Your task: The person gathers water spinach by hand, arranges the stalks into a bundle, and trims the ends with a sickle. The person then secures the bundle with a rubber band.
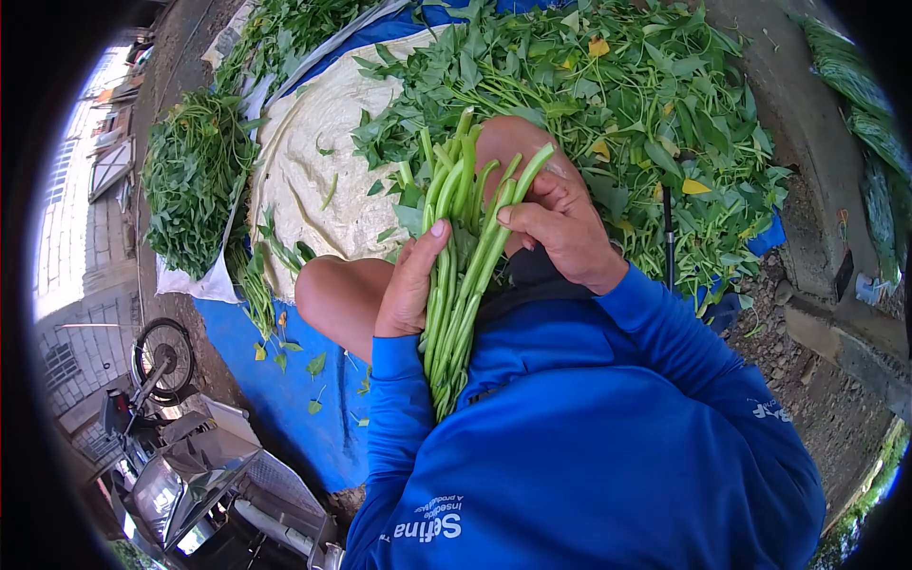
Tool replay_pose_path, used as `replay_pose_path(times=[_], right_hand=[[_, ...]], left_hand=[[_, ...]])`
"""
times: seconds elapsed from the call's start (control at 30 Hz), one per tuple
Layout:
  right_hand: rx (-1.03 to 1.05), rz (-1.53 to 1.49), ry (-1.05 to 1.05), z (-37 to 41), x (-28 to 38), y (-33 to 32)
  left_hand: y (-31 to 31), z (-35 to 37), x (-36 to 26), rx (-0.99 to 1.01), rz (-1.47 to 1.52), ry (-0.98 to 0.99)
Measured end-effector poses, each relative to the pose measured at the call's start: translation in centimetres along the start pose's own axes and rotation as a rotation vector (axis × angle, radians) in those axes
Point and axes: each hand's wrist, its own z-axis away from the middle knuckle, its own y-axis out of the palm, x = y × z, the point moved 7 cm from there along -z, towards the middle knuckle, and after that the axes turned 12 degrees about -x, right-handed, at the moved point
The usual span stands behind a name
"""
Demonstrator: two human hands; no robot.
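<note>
Stacked greens [195,180]: one heap lies apart at the far left, seemingly sorted.
Left hand [410,285]: grip curled round the stem bundle [461,275], which is held over the lap.
Right hand [560,228]: grip pinching the bundle's upper stems.
Loose greens [617,95]: a large heap on the blue tarp [228,332], apparently unsorted; most of the work looks left to do.

one head-worn fisheye view, tilted down and forward, close above left hand [410,285] and right hand [560,228]
</note>
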Motion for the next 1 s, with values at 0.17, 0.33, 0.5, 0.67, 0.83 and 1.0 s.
replay_pose_path(times=[0.17, 0.33, 0.5, 0.67, 0.83, 1.0], right_hand=[[0.214, 0.269, -0.296, -2.7, 2.2, 3.5], [-0.184, 0.063, -0.48, -2.2, 8.9, 2.6], [-0.023, 0.41, 0.039, -1.3, 1.6, 3.1], [-0.019, 0.352, 0.041, -3.9, 0.2, 4.5], [0.116, 0.099, -0.057, -2.9, 1.5, 6.9], [0.112, 0.312, -0.371, -3.6, 4.0, 8.2]], left_hand=[[0.3, -0.2, -0.1, 0.164, -0.24, 0.08], [-2.2, 1.0, -1.6, 0.166, 0.059, 0.057], [-3.0, 1.1, -2.2, 0.201, 0.129, 0.048], [-2.7, 1.4, -1.9, 0.14, 0.063, 0.048], [-1.7, 1.7, -2.1, 0.192, 0.128, 0.095], [-2.3, 1.6, -2.3, 0.203, 0.053, 0.093]])
